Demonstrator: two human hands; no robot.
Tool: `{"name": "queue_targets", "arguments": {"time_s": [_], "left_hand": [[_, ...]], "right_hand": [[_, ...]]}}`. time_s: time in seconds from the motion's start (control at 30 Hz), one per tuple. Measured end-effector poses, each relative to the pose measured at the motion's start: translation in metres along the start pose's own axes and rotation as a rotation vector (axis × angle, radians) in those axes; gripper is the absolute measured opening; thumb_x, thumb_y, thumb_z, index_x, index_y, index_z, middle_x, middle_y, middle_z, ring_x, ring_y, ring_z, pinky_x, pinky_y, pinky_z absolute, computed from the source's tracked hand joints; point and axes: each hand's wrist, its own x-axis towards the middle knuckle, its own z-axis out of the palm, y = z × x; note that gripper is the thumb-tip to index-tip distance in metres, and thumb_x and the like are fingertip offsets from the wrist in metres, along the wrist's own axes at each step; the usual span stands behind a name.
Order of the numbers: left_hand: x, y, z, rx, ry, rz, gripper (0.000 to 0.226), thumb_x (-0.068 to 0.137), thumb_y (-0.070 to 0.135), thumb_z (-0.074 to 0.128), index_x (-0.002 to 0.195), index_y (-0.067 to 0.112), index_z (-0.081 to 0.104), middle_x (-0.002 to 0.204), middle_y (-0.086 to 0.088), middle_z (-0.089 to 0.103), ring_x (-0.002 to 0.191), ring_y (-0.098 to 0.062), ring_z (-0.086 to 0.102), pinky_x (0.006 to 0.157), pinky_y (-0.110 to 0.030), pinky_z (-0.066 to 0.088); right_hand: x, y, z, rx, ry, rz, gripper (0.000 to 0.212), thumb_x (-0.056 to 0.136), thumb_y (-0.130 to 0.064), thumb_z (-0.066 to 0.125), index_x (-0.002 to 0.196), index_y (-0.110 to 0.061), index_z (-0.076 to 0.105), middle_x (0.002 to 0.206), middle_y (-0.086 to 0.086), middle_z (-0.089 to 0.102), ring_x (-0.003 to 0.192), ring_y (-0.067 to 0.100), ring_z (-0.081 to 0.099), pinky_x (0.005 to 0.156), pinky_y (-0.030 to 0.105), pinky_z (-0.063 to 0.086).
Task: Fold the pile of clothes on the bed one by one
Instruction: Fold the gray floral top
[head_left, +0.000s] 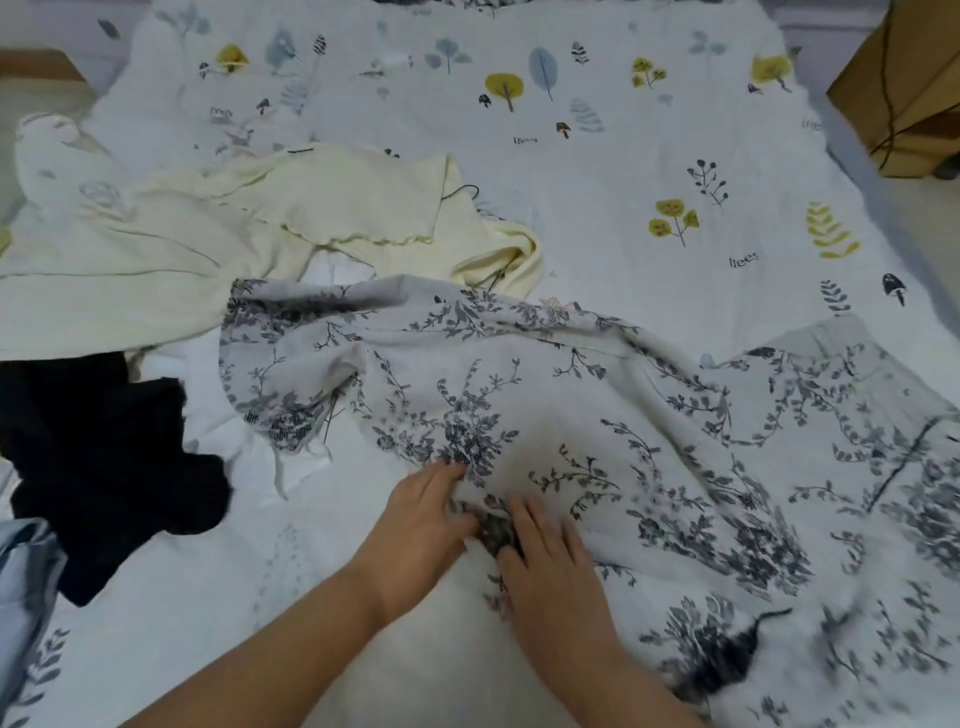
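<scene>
A white garment with a grey-blue floral print (597, 395) lies spread and rumpled across the middle and right of the bed. My left hand (426, 514) grips its near edge, with the fingertips at the hem. Close beside it, my right hand (550, 566) lies on the same edge, fingers on top and thumb tucked at a small bunched fold (493, 530) between the two hands. To the left lies the pile: a cream ruffled top (249, 223), a black garment (104, 467) and a white piece (332, 270) underneath.
The bed cover (623, 156) is white with printed trees and leaves. A light blue cloth (21, 582) shows at the left edge. A brown cardboard box (904, 88) stands at the back right, beside the bed.
</scene>
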Motion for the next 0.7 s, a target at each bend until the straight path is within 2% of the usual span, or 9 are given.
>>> {"name": "queue_targets", "arguments": {"time_s": [0.1, 0.17, 0.27, 0.3, 0.37, 0.43, 0.5, 0.6, 0.7], "left_hand": [[-0.01, 0.001, -0.02, -0.029, 0.014, 0.003, 0.028, 0.059, 0.018, 0.085, 0.082, 0.021, 0.069, 0.122, -0.013, 0.061, 0.124, -0.033, 0.046, 0.094, -0.047, 0.045], [-0.025, 0.001, -0.033, -0.094, 0.091, 0.04, 0.007, 0.079, 0.022, 0.064, 0.085, 0.02, 0.06, 0.129, -0.002, 0.056, 0.133, -0.022, 0.034, 0.108, -0.041, 0.028], [-0.048, 0.011, -0.069, -0.242, -0.019, 0.017, 0.026, 0.091, 0.041, 0.034, 0.087, 0.024, 0.054, 0.109, 0.006, 0.064, 0.12, -0.005, 0.045, 0.112, -0.026, 0.015], [-0.056, 0.017, -0.085, -0.312, -0.072, -0.022, 0.031, 0.09, 0.049, 0.029, 0.085, 0.027, 0.051, 0.093, 0.007, 0.065, 0.103, 0.0, 0.053, 0.108, -0.02, 0.022], [-0.072, 0.028, -0.114, -0.373, -0.155, -0.08, 0.03, 0.081, 0.057, 0.025, 0.081, 0.034, 0.043, 0.067, 0.008, 0.056, 0.072, 0.001, 0.052, 0.077, -0.011, 0.039], [-0.084, 0.034, -0.133, -0.466, -0.151, -0.101, 0.025, 0.075, 0.06, 0.03, 0.077, 0.039, 0.044, 0.055, 0.006, 0.049, 0.054, -0.004, 0.046, 0.052, -0.012, 0.032], [-0.092, 0.032, -0.146, -0.624, -0.128, -0.144, 0.027, 0.07, 0.063, 0.045, 0.07, 0.037, 0.051, 0.048, 0.007, 0.043, 0.045, -0.004, 0.038, 0.046, -0.015, 0.028], [-0.099, 0.015, -0.14, -0.667, -0.142, -0.276, 0.06, 0.054, 0.084, 0.052, 0.067, 0.025, 0.057, 0.049, 0.008, 0.041, 0.048, -0.003, 0.038, 0.047, -0.014, 0.028], [-0.108, -0.006, -0.099, -0.423, -0.1, -0.512, 0.062, 0.055, 0.086, 0.051, 0.076, 0.028, 0.057, 0.062, 0.009, 0.054, 0.06, -0.006, 0.05, 0.056, -0.02, 0.036]], "right_hand": [[-0.001, -0.008, -0.013, 0.07, 0.093, 0.032, 0.045, 0.036, -0.02, 0.092, 0.073, -0.015, 0.067, 0.099, 0.009, 0.071, 0.094, 0.028, 0.068, 0.076, 0.039, 0.057], [-0.01, -0.015, -0.027, 0.168, 0.203, 0.031, 0.038, 0.044, -0.016, 0.089, 0.073, -0.014, 0.065, 0.074, 0.004, 0.07, 0.067, 0.021, 0.068, 0.058, 0.025, 0.056], [-0.03, -0.028, -0.062, 0.312, 0.18, -0.018, 0.019, 0.065, -0.027, 0.061, 0.079, -0.021, 0.05, 0.053, -0.008, 0.055, 0.04, 0.01, 0.053, 0.034, 0.016, 0.031], [-0.037, -0.032, -0.074, 0.343, 0.153, -0.025, 0.015, 0.069, -0.031, 0.05, 0.079, -0.023, 0.043, 0.051, -0.009, 0.052, 0.039, 0.009, 0.05, 0.034, 0.014, 0.021], [-0.05, -0.041, -0.097, 0.448, 0.103, -0.026, 0.016, 0.071, -0.036, 0.043, 0.08, -0.024, 0.042, 0.051, -0.009, 0.049, 0.041, 0.011, 0.047, 0.038, 0.017, 0.02], [-0.058, -0.047, -0.124, 0.628, -0.031, -0.036, 0.022, 0.072, -0.044, 0.04, 0.082, -0.024, 0.044, 0.051, -0.011, 0.044, 0.044, 0.008, 0.04, 0.045, 0.021, 0.03], [-0.063, -0.049, -0.137, 0.795, -0.088, -0.076, 0.01, 0.078, -0.041, 0.046, 0.079, -0.031, 0.043, 0.049, -0.014, 0.045, 0.044, 0.005, 0.04, 0.047, 0.014, 0.029], [-0.059, -0.052, -0.134, 0.776, -0.082, -0.05, 0.012, 0.085, -0.026, 0.057, 0.078, -0.027, 0.047, 0.052, -0.009, 0.045, 0.049, 0.006, 0.041, 0.049, 0.013, 0.029], [-0.044, -0.055, -0.104, 0.504, 0.004, 0.057, 0.013, 0.092, -0.026, 0.051, 0.105, -0.024, 0.054, 0.086, -0.01, 0.055, 0.078, 0.005, 0.048, 0.071, 0.018, 0.035]]}}
